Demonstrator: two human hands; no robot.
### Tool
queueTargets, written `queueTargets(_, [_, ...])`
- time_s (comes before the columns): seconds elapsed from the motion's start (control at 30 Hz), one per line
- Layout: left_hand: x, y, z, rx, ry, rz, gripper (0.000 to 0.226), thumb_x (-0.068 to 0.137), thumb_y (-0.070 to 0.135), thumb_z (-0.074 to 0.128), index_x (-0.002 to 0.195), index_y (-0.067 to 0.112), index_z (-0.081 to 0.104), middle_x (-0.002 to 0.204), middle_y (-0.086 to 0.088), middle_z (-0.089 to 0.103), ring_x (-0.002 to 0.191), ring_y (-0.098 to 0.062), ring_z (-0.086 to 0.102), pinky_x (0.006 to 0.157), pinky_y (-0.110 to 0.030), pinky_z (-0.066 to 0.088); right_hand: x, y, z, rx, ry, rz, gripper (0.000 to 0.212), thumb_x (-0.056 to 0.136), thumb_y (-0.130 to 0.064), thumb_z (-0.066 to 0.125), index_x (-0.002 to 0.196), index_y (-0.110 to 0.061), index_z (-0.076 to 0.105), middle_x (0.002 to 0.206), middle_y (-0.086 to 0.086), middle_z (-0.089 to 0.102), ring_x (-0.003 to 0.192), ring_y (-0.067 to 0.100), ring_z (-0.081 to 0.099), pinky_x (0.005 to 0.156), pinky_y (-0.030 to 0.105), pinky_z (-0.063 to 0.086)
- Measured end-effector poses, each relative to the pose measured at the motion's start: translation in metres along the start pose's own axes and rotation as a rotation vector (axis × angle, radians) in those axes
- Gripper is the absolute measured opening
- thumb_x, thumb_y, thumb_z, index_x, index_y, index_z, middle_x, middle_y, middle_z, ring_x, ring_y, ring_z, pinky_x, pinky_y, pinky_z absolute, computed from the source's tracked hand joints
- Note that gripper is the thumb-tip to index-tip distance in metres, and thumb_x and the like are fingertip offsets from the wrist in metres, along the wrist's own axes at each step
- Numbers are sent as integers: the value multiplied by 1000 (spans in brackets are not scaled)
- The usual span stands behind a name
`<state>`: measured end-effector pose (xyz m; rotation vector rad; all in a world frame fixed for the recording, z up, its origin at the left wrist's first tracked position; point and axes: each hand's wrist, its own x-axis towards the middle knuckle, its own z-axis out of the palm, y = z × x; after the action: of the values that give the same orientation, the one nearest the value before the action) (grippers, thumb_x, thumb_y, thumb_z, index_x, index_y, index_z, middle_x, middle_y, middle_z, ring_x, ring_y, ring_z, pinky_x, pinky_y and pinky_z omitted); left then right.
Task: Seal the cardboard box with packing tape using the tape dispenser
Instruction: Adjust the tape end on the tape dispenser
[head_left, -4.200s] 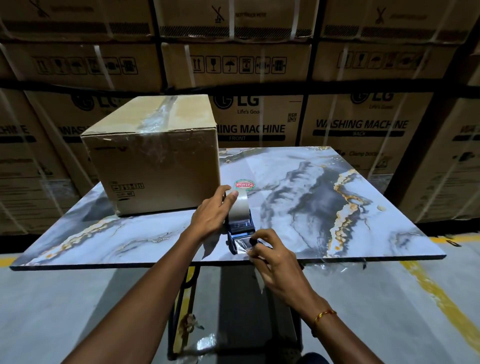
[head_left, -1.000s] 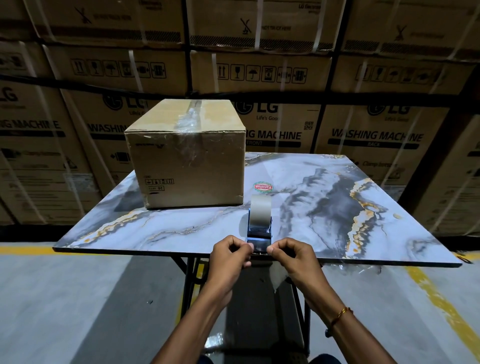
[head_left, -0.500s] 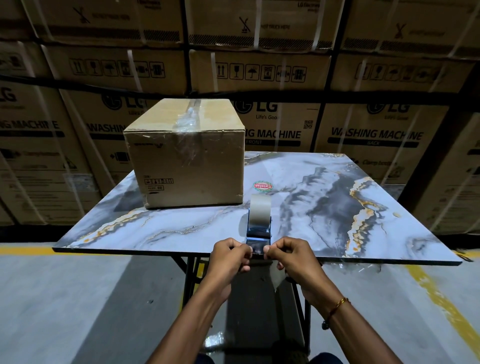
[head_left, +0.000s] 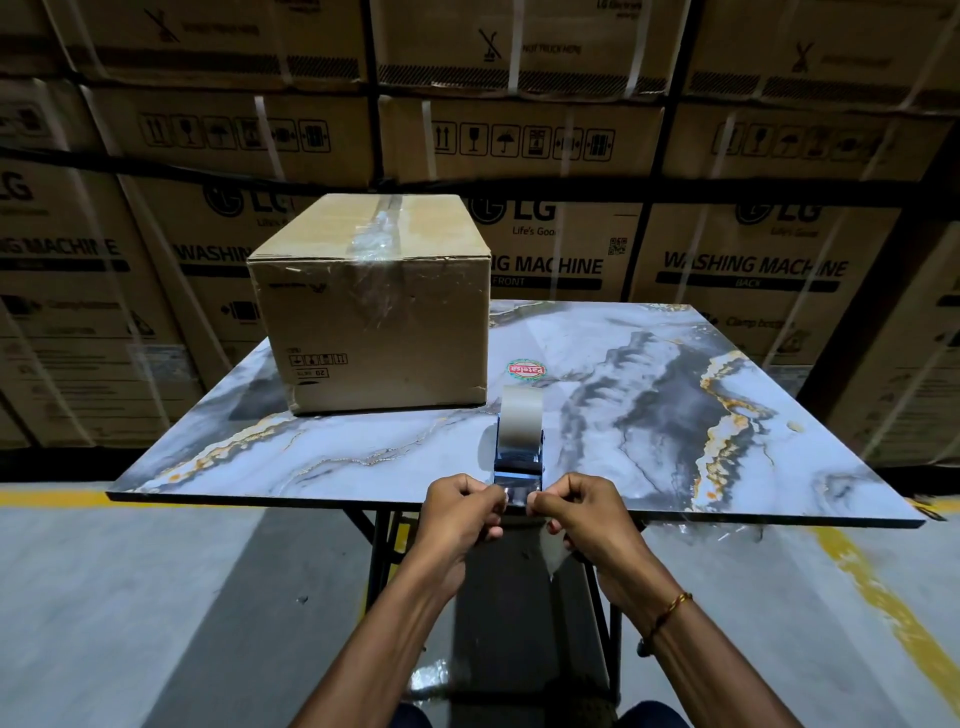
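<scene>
Pinching glossy clear tape (head_left: 517, 492), both hands (head_left: 460, 512) flank the blue dispenser (head_left: 519, 447).

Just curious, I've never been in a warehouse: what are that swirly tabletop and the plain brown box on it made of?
The blue-grey swirly tabletop looks like glossy marble-patterned tile or laminate, going by its gold veins and sheen; real stone cannot be ruled out. The plain brown box looks like matte cardboard, with creased edges and shiny clear tape along its top seam.

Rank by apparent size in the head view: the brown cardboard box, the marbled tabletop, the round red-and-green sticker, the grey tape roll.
1. Marbled tabletop
2. Brown cardboard box
3. Grey tape roll
4. Round red-and-green sticker, farther away, so its rank is less sure.
</scene>
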<state>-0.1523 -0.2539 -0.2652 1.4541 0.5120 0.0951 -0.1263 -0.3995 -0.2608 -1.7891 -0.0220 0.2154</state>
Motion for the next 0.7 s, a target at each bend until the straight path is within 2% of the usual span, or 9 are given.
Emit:
queueTargets(0.07, [-1,1,1,1,-2,-5,14,81,1,68,70,6,60,56,-6,55,52,-14,52,60,-28,56,0,-1,1,4,4,14,15,84,-12,74,79,-5,62,60,5,51,43,5,40,42,17,32])
queueTargets(0.2, [0,2,1,-15,-3,-26,19,81,-1,67,66,7,58,50,-4,52,45,-12,48,63,-30,55,0,-2,1,37,39,27,32,78,-7,79,80,-13,47,70,12,48,51,12,41,43,22,32])
queueTargets(0.37, [-3,4,0,-27,-28,-24,11,80,-5,65,75,3,59,54,-7,50,45,-12,46,58,-27,54,-2,-4,1,124,-6,42,38,81,1,73,90,-16,40,69,7,53,47,8,43,43,20,31])
queueTargets(0.57, [0,0,-11,-122,4,-33,40,75,-17,66,81,12,39,43,-2,58,38,-11,52,66,-38,52,-2,-2,-5,116,-8,36,32,87,4,65,95,-14,40,84,17,64,45,6,46,41,18,32])
queueTargets(0.63, [3,-1,-19,-128,15,-25,38,77,-18,64,84,11,40,50,-7,62,39,-13,52,65,-38,53,-2,0,-11,129,-3,25,30,88,2,65,94,-15,41,84,16,68,47,7,49,45,21,33])
queueTargets(0.7, [4,1,-26,-106,9,-3,28,81,-14,60,85,9,44,64,-17,64,44,-16,53,53,-30,50,-3,0,-16,140,-15,18,30,89,-1,67,94,-16,42,82,13,69,46,6,51,47,21,33])
